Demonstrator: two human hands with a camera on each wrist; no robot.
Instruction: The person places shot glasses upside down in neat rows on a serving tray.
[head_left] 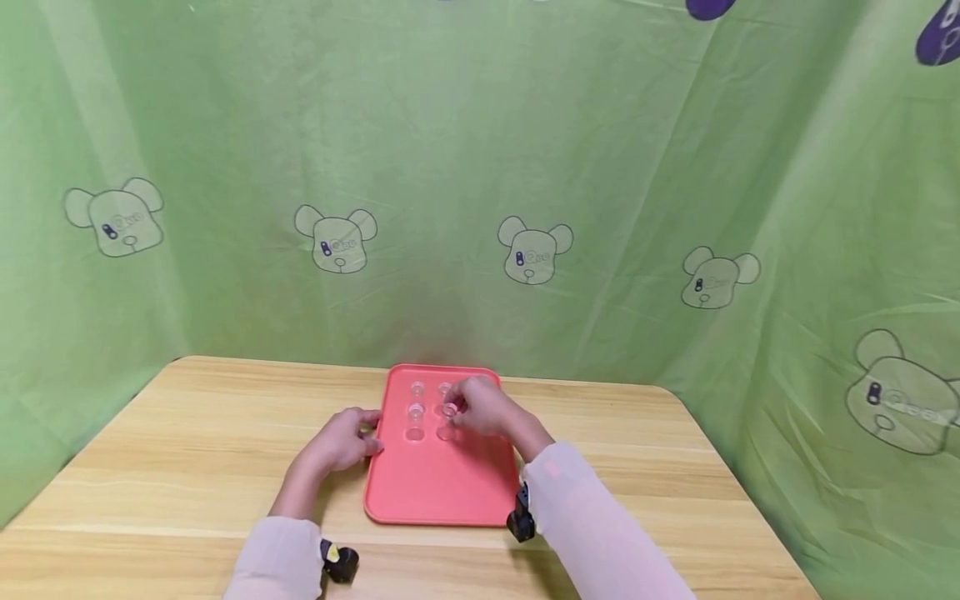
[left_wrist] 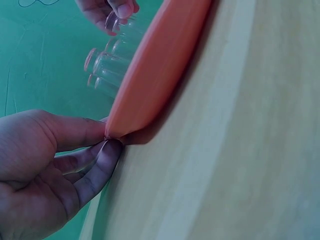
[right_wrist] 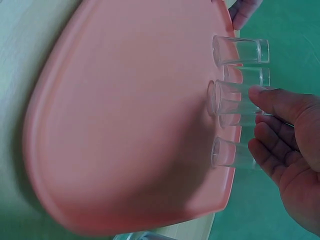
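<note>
My left hand (head_left: 345, 439) pinches the left edge of a red tray (head_left: 442, 487), with the thumb on the rim and the fingertips low against it, as the left wrist view shows. Over the far part of the tray, my right hand (head_left: 483, 406) holds a small clear drinking glass (right_wrist: 230, 98) between thumb and fingers. Other clear glasses stand close by on the tray, among them a near-left glass (head_left: 416, 421) and a far-left glass (head_left: 417, 388). Part of the far-right glass (head_left: 444, 388) is hidden by my right hand.
The tray lies on a wooden table (head_left: 187, 467). A green curtain (head_left: 435, 183) with bear-head prints hangs behind and along both sides. In the right wrist view, a clear object (right_wrist: 142, 236) shows partly beyond the tray's edge. Each wrist wears a black camera (head_left: 341, 564).
</note>
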